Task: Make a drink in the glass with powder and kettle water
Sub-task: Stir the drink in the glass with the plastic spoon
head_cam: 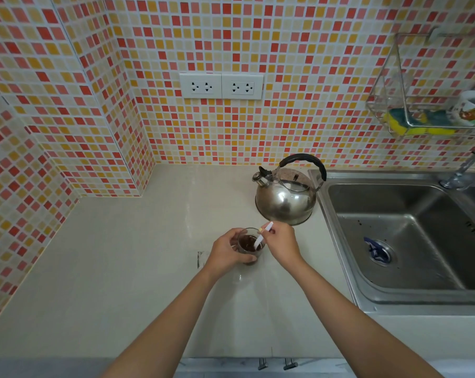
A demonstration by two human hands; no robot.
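Note:
A small clear glass [249,248] with dark brown liquid stands on the pale counter [121,268]. My left hand [226,252] wraps around its left side and holds it. My right hand [281,242] pinches the top of a white plastic spoon [261,236] whose lower end dips into the brown drink. A steel whistling kettle [285,196] with a black handle sits just behind the glass, next to the sink. The spoon's bowl is hidden in the liquid.
A steel sink [410,236] with a tap [465,167] lies to the right. A wire rack [421,115] on the tiled wall holds a yellow-green sponge and a printed cup. Two double sockets [221,85] sit on the back wall. A small torn wrapper [200,259] lies left of my hand.

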